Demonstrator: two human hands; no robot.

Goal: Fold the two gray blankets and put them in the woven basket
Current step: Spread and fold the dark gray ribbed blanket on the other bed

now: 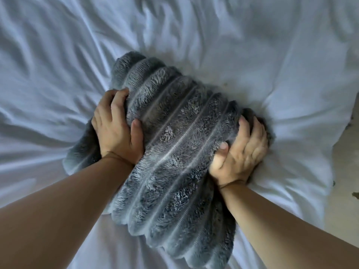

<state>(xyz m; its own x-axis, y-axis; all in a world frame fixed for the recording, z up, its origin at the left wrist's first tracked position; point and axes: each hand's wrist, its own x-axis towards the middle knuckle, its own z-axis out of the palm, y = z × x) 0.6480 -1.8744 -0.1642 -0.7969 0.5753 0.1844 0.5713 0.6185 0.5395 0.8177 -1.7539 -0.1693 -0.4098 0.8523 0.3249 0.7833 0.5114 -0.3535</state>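
Gripping folded gray blanket (174,144) with both hands' curled fingers (250,136), rumpled white sheet (252,45) beneath

Open to me: white sheet (252,55) on every side.
Blocking me: folded gray blanket (174,136), mid-sheet.

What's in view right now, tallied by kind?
gray blanket: 1, a folded bundle gripped at both sides
hands: 2, left hand and right hand
white sheet: 1, under the bundle
Total: 4
No woven basket or second blanket is in view.
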